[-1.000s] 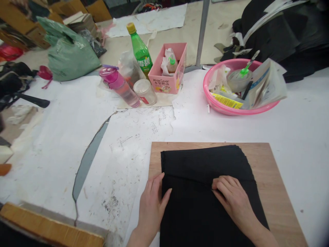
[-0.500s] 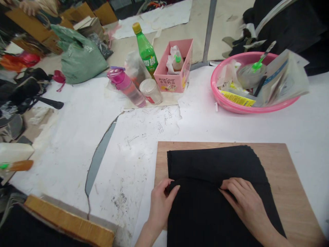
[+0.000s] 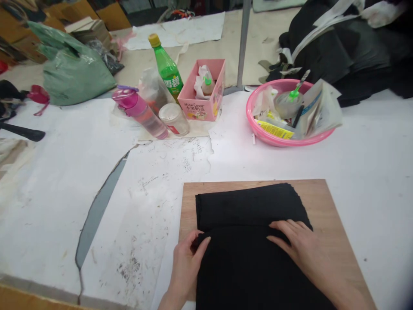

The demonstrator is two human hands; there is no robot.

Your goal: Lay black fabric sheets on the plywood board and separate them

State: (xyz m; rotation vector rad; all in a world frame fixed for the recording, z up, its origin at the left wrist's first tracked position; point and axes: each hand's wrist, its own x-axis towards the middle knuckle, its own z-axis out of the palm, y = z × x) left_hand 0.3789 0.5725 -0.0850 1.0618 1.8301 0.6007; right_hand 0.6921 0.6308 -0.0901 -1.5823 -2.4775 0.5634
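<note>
- Head view: black cloth (image 3: 245, 275) lies on wooden board (image 3: 335, 228), low & right of centre; near end runs off the bottom of view.
- L hand (image 3: 187, 267): vs 1 s ago, when it lay along the cloth's L side, it now nips the upper layer's L corner btwn thumb & fingers.
- R hand (image 3: 301, 245): thumb & fingertips were tight together at the crease; now parted, straddling the upper layer's edge twd its R end. Can't tell if any cloth is pinched btwn them.
- Edge btwn hands: slanted then, roughly level w/ slight bow now. My read: upper layer is being lined up from both ends; prob. not settled, as L corner is held.
- Count, work area: 2 hands, 1 board, 1 pile of cloth; no. of layers n/a, too dark.
- Count, beyond board: 1 green soda bottle (image 3: 167, 71), 1 pink drink bottle (image 3: 140, 110), 1 clear jar (image 3: 176, 120), 1 pink box (image 3: 198, 107) w/ 1 small squeeze bottle (image 3: 208, 86) inside.
- Further R: 1 pink basin (image 3: 269, 137) w/ 1 yellow packet (image 3: 274, 128) + other bits, not all separable.
- Far L: 1 green bag (image 3: 75, 79).
</note>
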